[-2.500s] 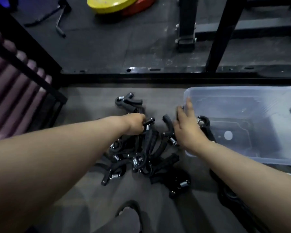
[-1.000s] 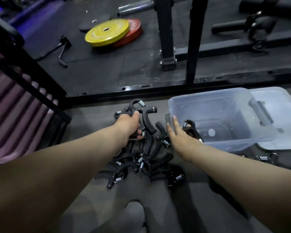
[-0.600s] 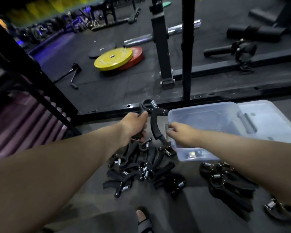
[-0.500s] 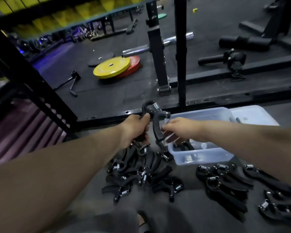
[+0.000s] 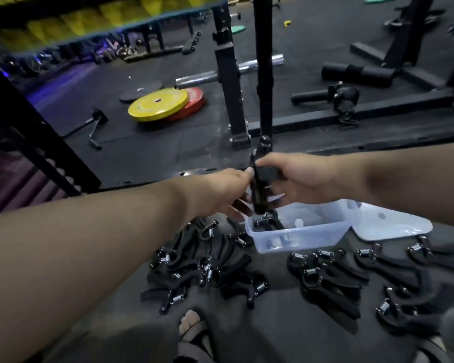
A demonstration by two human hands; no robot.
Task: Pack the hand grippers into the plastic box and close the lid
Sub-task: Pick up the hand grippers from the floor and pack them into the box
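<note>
Black spring hand gripper [image 5: 259,191] upright, grasped by left hand [image 5: 224,191] and right hand [image 5: 300,179] together, above clear plastic box [image 5: 302,233], near-left corner.

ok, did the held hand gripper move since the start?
Yes: up and rightward. The hand gripper left the pile and hangs over the plastic box, at its left end, gripped by left hand and right hand.

Black hand gripper [image 5: 260,184] held upright above open clear plastic box [image 5: 299,238]; second gripper [image 5: 269,223] inside. Lid [image 5: 393,224] flat on floor [image 5: 273,323] beside box. Loose gripper piles [image 5: 202,263] left and front-right.
</note>
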